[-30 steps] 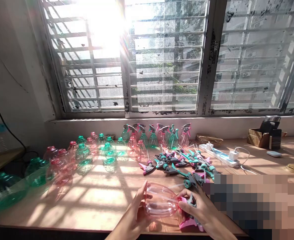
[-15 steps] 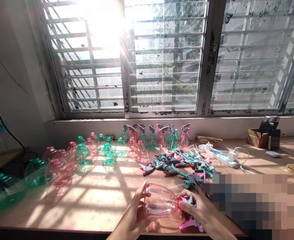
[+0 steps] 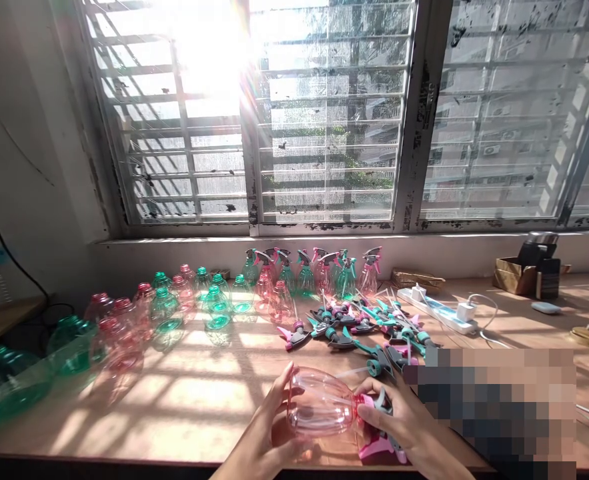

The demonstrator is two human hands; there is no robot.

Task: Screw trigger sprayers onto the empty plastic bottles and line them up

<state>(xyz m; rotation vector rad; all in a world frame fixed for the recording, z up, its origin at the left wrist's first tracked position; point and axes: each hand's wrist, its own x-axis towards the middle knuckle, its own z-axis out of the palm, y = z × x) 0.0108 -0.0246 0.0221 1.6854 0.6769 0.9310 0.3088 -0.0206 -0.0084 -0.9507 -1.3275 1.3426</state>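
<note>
A clear pink plastic bottle [image 3: 320,405] lies on its side near the front edge of the wooden table [image 3: 189,400]. My left hand [image 3: 269,427] cups its base with the fingers wrapped round it. My right hand [image 3: 399,423] is closed round the pink and grey trigger sprayer head [image 3: 377,427] at the bottle's neck.
Loose trigger sprayer heads [image 3: 361,327] lie in a heap behind the bottle. Capless pink and green bottles [image 3: 174,303] stand at the left, finished spray bottles [image 3: 319,270] by the window wall. A white power strip [image 3: 437,310] and a small box [image 3: 527,270] sit to the right.
The bottle and both hands have barely shifted; the grip looks the same.
</note>
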